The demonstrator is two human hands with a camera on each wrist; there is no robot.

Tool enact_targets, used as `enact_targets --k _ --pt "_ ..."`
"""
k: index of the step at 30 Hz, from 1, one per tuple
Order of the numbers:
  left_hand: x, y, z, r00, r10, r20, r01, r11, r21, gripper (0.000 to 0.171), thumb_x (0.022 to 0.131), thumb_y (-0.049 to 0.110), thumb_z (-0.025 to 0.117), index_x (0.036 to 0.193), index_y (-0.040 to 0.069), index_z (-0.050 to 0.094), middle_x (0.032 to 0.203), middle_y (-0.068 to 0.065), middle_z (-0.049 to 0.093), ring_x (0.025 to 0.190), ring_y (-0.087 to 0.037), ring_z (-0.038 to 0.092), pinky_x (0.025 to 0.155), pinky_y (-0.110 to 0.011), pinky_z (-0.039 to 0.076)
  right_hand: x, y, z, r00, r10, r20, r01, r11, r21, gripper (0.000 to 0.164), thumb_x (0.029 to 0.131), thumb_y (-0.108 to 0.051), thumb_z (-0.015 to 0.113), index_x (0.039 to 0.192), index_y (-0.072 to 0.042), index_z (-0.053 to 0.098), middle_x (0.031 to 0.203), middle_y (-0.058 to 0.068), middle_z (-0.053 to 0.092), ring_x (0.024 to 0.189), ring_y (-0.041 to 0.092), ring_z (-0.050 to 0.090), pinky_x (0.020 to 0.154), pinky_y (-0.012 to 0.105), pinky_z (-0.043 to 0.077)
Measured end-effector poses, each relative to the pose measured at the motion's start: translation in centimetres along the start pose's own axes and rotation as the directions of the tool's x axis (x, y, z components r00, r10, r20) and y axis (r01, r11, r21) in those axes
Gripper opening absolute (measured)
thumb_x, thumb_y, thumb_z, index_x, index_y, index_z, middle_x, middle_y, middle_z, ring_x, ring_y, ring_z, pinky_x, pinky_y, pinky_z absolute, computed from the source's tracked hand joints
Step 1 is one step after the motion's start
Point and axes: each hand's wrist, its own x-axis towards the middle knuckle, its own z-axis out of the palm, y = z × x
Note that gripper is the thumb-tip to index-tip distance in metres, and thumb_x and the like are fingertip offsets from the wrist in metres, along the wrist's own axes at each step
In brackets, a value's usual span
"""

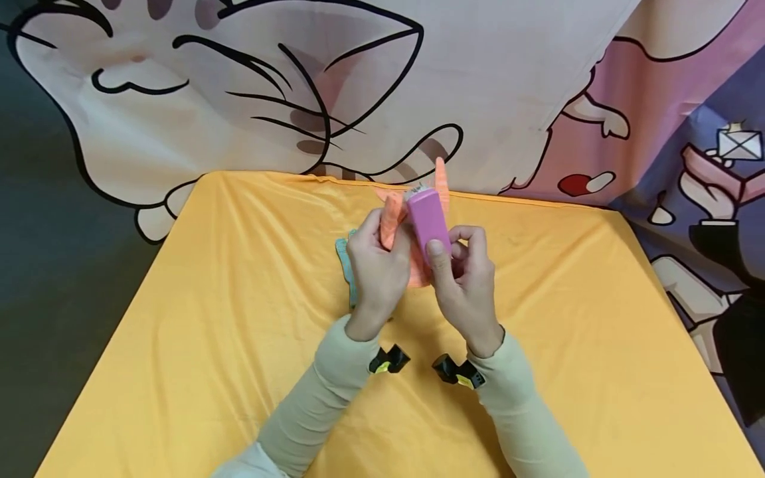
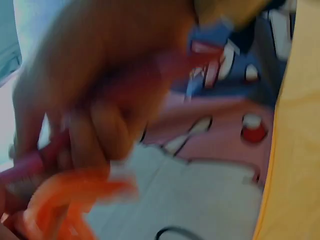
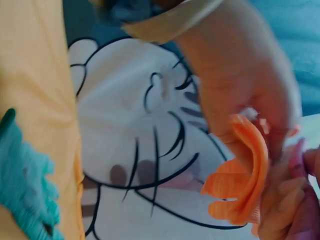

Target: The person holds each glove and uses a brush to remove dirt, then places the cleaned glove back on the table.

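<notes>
Head view: right fingers point(image 1: 475, 238) grip an oblong pink tool point(image 1: 427, 218), left fingers point(image 1: 372, 227) ribbed orange cloth point(image 1: 391, 221).

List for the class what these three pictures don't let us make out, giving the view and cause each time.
- Orange cloth's full shape: head view, partly behind the left hand and the pink object.
- Pink object's lower end: head view, covered by the right hand.
- Teal item's whole outline: head view, partly behind the left hand; right wrist view, cut by the left edge.
- Orange cloth's detail: left wrist view, blurred.
</notes>
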Motion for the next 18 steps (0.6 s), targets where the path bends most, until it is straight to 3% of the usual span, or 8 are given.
enact_targets --k 3,6,8,10,12,15,18 --pt "0.1 0.2 -0.1 0.995 -0.083 -0.047 0.075 0.986 -0.152 0.017 0.082 0.005 0.068 0.071 -0.003 0.056 0.056 -0.005 0.054 0.05 -0.011 0.049 0.049 -0.025 0.044 -0.1 0.3 0.4 1.0 -0.003 0.026 0.007 0.992 -0.127 0.024 0.092 -0.015 0.055 0.099 0.003 0.04 0.052 0.001 0.046 0.038 0.007 0.035 0.034 0.019 0.028" --pt "0.6 0.3 -0.5 0.979 -0.181 -0.092 0.142 0.934 -0.328 0.02 0.079 0.001 0.069 0.067 -0.001 0.053 0.06 -0.007 0.056 0.057 -0.014 0.055 0.06 -0.03 0.052 -0.2 0.4 0.6 0.997 -0.002 0.074 0.016 0.981 -0.192 0.025 0.092 -0.017 0.055 0.099 0.002 0.039 0.051 0.0 0.042 0.038 0.007 0.032 0.034 0.019 0.024" --pt "0.8 0.4 -0.7 0.968 -0.23 -0.095 0.176 0.902 -0.394 0.016 0.078 -0.005 0.067 0.069 -0.003 0.055 0.063 -0.01 0.058 0.062 -0.018 0.06 0.066 -0.033 0.054 -0.2 0.5 0.5 0.996 0.0 0.09 0.019 0.978 -0.209 0.025 0.092 -0.017 0.055 0.099 0.001 0.039 0.052 -0.001 0.043 0.039 0.007 0.032 0.035 0.019 0.023" --pt "1.0 0.4 -0.8 0.962 -0.257 -0.092 0.196 0.886 -0.42 0.004 0.078 -0.009 0.065 0.08 -0.01 0.061 0.075 -0.017 0.065 0.074 -0.024 0.065 0.072 -0.038 0.054 -0.1 0.6 0.4 0.995 0.004 0.095 0.016 0.978 -0.207 0.025 0.092 -0.017 0.055 0.099 0.001 0.039 0.053 0.0 0.043 0.039 0.008 0.032 0.035 0.019 0.023" --pt "1.1 0.4 -0.9 0.958 -0.27 -0.097 0.206 0.883 -0.422 0.011 0.078 -0.011 0.065 0.088 -0.013 0.064 0.081 -0.02 0.067 0.079 -0.028 0.066 0.074 -0.04 0.054 -0.1 0.7 0.2 0.995 0.006 0.096 0.014 0.978 -0.206 0.025 0.092 -0.018 0.055 0.098 0.0 0.039 0.053 -0.001 0.044 0.039 0.008 0.032 0.035 0.019 0.023" --pt "1.4 0.4 -1.1 0.95 -0.288 -0.119 0.218 0.887 -0.407 0.01 0.077 -0.01 0.066 0.086 -0.013 0.064 0.074 -0.016 0.065 0.07 -0.023 0.065 0.069 -0.035 0.055 -0.1 0.9 0.0 0.995 0.009 0.098 0.013 0.976 -0.218 0.025 0.092 -0.018 0.055 0.099 0.0 0.04 0.053 -0.001 0.044 0.039 0.008 0.032 0.035 0.02 0.023" --pt "2.1 0.8 -1.9 0.943 -0.273 -0.191 0.175 0.893 -0.415 0.005 0.076 -0.01 0.067 0.079 -0.009 0.063 0.069 -0.011 0.062 0.061 -0.017 0.059 0.061 -0.028 0.053 0.0 1.2 -0.4 0.996 0.029 0.08 -0.008 0.969 -0.248 0.024 0.092 -0.018 0.056 0.099 0.0 0.041 0.053 0.0 0.047 0.038 0.008 0.033 0.034 0.019 0.023"
